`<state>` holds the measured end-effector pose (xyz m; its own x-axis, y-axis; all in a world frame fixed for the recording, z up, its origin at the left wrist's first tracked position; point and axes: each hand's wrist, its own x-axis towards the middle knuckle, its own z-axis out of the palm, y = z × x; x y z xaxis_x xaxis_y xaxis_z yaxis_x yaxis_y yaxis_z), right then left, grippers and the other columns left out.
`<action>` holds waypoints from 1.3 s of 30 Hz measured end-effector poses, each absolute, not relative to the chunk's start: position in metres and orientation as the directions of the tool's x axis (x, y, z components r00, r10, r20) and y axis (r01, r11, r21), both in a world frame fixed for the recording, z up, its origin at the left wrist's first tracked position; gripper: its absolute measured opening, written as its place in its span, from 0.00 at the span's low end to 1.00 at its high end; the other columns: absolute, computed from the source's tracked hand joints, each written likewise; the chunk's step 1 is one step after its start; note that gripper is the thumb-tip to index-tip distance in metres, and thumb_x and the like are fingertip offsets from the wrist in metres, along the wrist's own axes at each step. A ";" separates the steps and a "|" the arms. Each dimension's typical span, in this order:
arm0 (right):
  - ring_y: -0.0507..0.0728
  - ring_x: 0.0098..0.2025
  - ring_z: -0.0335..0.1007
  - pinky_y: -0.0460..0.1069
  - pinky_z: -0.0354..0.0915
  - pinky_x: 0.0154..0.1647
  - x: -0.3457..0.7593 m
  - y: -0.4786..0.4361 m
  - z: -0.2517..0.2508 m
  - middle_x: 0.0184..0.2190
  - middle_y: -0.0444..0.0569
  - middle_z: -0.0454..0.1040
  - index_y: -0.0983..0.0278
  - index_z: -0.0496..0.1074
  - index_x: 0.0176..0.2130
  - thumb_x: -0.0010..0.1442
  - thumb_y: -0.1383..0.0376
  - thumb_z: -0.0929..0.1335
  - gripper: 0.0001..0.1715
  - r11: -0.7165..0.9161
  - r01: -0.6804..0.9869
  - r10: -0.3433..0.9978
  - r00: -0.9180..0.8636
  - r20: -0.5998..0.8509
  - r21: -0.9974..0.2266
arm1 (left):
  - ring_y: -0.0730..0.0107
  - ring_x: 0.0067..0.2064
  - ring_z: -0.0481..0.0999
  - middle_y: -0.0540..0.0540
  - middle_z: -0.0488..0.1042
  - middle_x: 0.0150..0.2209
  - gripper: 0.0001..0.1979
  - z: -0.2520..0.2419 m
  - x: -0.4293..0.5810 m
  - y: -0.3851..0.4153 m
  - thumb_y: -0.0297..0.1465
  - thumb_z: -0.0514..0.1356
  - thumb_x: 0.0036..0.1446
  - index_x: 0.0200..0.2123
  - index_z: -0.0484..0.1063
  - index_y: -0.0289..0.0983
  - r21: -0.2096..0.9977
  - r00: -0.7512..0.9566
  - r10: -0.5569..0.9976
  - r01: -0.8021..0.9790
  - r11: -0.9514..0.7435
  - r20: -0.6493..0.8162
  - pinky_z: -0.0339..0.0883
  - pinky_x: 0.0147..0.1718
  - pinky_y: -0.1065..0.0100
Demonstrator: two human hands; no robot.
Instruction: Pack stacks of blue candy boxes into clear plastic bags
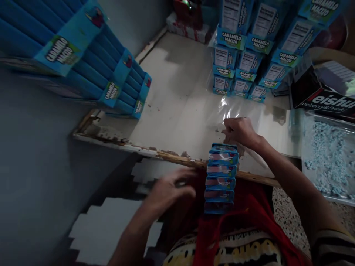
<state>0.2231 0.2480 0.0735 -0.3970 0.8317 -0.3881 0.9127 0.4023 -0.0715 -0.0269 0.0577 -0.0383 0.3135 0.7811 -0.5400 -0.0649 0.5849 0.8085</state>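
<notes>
My right hand [241,131] is closed, fingers curled in, on a clear plastic bag [222,114] that lies over the white tabletop. Just below that hand, a row of several small blue boxes [221,183] runs from the table's front edge toward my body; the boxes are packed face to face. My left hand [170,188], slightly blurred, hovers left of this row with fingers and thumb apart. Nothing is in it, and a gap separates it from the boxes.
Stacked blue candy boxes labelled "Caramelo Macizo" [233,62] stand at the back right. More long blue boxes [111,79] are piled at the left by the wall. A tray of pale blue candies [330,159] and a black carton [324,92] sit right. The table's front edge [166,155] is chipped.
</notes>
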 end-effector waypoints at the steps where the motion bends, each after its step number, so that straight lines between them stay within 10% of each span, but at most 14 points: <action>1: 0.50 0.30 0.55 0.50 0.42 0.34 0.221 0.250 0.065 0.27 0.42 0.71 0.63 0.68 0.27 0.63 0.68 0.72 0.14 0.404 0.913 0.820 -0.391 -0.418 -0.060 | 0.46 0.50 0.84 0.41 0.85 0.49 0.25 -0.034 -0.033 0.081 0.45 0.78 0.48 0.48 0.84 0.43 0.883 0.138 0.873 0.030 0.469 -0.468 0.80 0.52 0.51; 3: 0.50 0.31 0.56 0.50 0.43 0.34 0.220 0.251 0.052 0.28 0.43 0.73 0.63 0.70 0.29 0.65 0.67 0.71 0.11 0.419 0.906 0.803 -0.399 -0.442 -0.056 | 0.52 0.49 0.84 0.42 0.85 0.50 0.20 -0.029 -0.031 0.130 0.46 0.72 0.60 0.52 0.83 0.44 0.963 -0.075 0.990 0.237 0.130 -0.116 0.78 0.55 0.52; 6: 0.51 0.32 0.59 0.50 0.45 0.35 0.223 0.248 0.042 0.30 0.44 0.75 0.63 0.73 0.31 0.67 0.67 0.70 0.10 0.451 0.890 0.782 -0.430 -0.452 -0.065 | 0.49 0.58 0.79 0.39 0.82 0.55 0.19 -0.037 -0.004 0.196 0.45 0.70 0.63 0.52 0.83 0.41 0.778 0.163 0.916 0.486 -0.398 0.367 0.71 0.62 0.50; 10: 0.50 0.32 0.61 0.49 0.45 0.35 0.228 0.241 0.043 0.32 0.43 0.77 0.63 0.74 0.33 0.66 0.62 0.75 0.11 0.408 0.911 0.783 -0.379 -0.493 -0.054 | 0.55 0.45 0.80 0.40 0.83 0.43 0.14 -0.058 0.036 0.233 0.36 0.59 0.73 0.40 0.84 0.37 0.539 0.453 0.780 0.564 -0.625 0.431 0.70 0.43 0.58; 21: 0.54 0.35 0.71 0.52 0.43 0.32 0.263 0.185 0.079 0.35 0.49 0.82 0.63 0.79 0.34 0.68 0.69 0.70 0.09 0.262 0.948 0.854 -0.140 -0.501 0.181 | 0.62 0.32 0.71 0.46 0.74 0.26 0.14 -0.063 0.050 0.201 0.19 0.59 0.65 0.27 0.74 0.38 0.311 0.384 0.648 0.645 -0.698 0.658 0.53 0.28 0.60; 30: 0.52 0.30 0.71 0.50 0.54 0.34 0.233 0.174 0.121 0.30 0.48 0.82 0.63 0.82 0.33 0.69 0.64 0.67 0.16 0.124 0.992 0.893 -0.110 -0.437 0.005 | 0.63 0.36 0.77 0.44 0.78 0.35 0.15 -0.002 0.010 0.165 0.34 0.58 0.74 0.38 0.84 0.39 0.604 0.236 0.865 0.634 -0.483 0.443 0.66 0.31 0.63; 39: 0.52 0.32 0.76 0.49 0.69 0.36 0.203 0.128 0.128 0.32 0.49 0.83 0.62 0.85 0.39 0.67 0.65 0.68 0.14 -0.013 0.956 1.000 0.005 -0.028 -0.292 | 0.64 0.41 0.82 0.44 0.80 0.38 0.07 0.022 0.034 0.119 0.22 0.64 0.67 0.38 0.81 0.37 0.829 -0.314 0.867 0.530 -0.177 0.386 0.75 0.43 0.64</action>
